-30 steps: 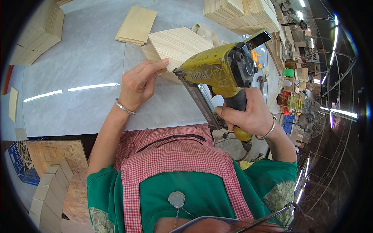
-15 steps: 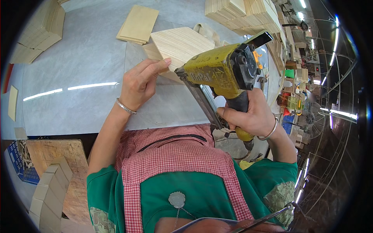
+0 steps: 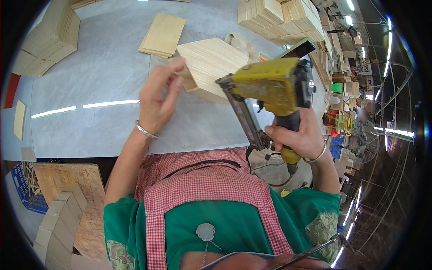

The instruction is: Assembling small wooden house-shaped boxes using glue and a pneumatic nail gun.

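Woodworking workshop, as evidenced by stacked wooden boards [image 3: 54, 42], a yellow nail gun [image 3: 272, 83] and overhead strip lights [image 3: 398, 132].

The right hand [image 3: 301, 135] grips a yellow nail gun [image 3: 270, 83], its nose over the near edge of a pale wooden box [image 3: 213, 58] on the grey surface [image 3: 99, 128]. The left hand [image 3: 157, 96], fingers blurred and parted, is at the box's left side; contact is unclear. Thin boards [image 3: 164, 33] lie beyond, between taller board stacks [image 3: 49, 42].
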A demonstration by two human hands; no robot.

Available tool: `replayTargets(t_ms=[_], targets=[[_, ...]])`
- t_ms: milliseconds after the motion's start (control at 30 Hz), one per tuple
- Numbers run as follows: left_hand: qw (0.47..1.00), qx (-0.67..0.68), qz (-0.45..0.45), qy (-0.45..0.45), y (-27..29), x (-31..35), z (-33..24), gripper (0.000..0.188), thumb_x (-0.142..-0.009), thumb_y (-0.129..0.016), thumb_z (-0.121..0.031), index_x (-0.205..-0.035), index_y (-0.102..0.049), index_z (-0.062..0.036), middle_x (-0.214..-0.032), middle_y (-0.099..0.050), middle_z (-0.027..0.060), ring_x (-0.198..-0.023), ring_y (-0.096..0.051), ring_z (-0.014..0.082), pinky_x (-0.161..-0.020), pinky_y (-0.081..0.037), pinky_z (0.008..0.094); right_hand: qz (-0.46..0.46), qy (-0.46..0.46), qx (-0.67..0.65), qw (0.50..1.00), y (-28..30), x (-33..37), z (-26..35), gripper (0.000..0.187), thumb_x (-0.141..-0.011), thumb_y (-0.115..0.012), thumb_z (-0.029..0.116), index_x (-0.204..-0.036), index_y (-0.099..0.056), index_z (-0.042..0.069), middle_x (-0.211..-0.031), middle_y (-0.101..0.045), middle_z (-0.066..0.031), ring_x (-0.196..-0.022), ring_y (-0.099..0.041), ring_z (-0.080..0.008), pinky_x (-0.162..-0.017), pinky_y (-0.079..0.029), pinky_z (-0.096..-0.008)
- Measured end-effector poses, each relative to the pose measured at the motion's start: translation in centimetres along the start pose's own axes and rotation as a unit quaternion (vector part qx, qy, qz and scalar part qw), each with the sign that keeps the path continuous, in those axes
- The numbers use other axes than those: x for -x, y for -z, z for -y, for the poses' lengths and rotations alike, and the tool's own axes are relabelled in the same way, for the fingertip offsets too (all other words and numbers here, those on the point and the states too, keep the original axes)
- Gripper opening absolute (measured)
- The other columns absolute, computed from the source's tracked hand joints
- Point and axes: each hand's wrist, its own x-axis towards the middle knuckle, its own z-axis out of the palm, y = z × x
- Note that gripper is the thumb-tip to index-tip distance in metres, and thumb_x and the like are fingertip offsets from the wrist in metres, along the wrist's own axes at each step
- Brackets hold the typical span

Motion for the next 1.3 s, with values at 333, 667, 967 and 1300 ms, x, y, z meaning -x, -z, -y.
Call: replayTargets(t_ms=[333, 667, 967, 1300], targets=[[0.959, 0.064, 0.093, 0.259, -0.3, -6.4, 1.1, 0.028, -0.089, -0.062, -0.024, -0.107, -0.064, -0.0021, -0.08, -0.059, -0.0005, -0.069, -0.05, 0.0059, -0.064, -0.042, 0.0222, -0.038, -0.015, -0.157, 0.987, 0.5, 1.9, -5.4, 0.02, -0.077, -0.067, 0.01, -0.083, -0.054, -0.004, -0.055, -0.057, -0.0039, -0.048, -0.056, -0.01, -0.046, -0.045, -0.025], [0.905, 0.213, 0.003, 0.369, 0.1, -3.9, -1.8, 0.02, -0.09, -0.057, -0.016, -0.097, -0.064, 0.0014, -0.081, -0.061, 0.0006, -0.063, -0.054, 0.0046, -0.052, -0.045, 0.0221, -0.036, -0.003, -0.162, 0.986, 0.7, 0.7, -6.4, 0.018, -0.076, -0.067, 0.009, -0.079, -0.054, -0.004, -0.057, -0.056, -0.0041, -0.047, -0.056, -0.0105, -0.045, -0.044, -0.0249], [0.855, -0.018, 0.424, 0.3, -0.8, -13.3, -0.9, 0.016, -0.088, -0.054, -0.011, -0.093, -0.067, -0.0028, -0.072, -0.059, -0.001, -0.068, -0.054, 0.0074, -0.058, -0.044, 0.0248, -0.071, 0.004, -0.191, 0.979, 1.9, 1.8, -8.5, 0.022, -0.077, -0.067, 0.009, -0.087, -0.054, -0.006, -0.058, -0.057, -0.0046, -0.048, -0.056, -0.0103, -0.046, -0.045, -0.0249], [0.894, -0.327, 0.226, -0.206, -9.0, -8.8, -6.1, 0.04, -0.078, -0.067, -0.034, -0.108, -0.061, -0.0075, -0.11, -0.057, 0.0101, -0.103, -0.053, 0.0311, -0.088, -0.041, 0.0432, -0.146, -0.032, -0.216, 0.965, 2.0, 1.4, -13.8, 0.026, -0.077, -0.065, 0.01, -0.092, -0.053, -0.007, -0.059, -0.057, -0.0041, -0.046, -0.055, -0.0097, -0.046, -0.045, -0.0249]])
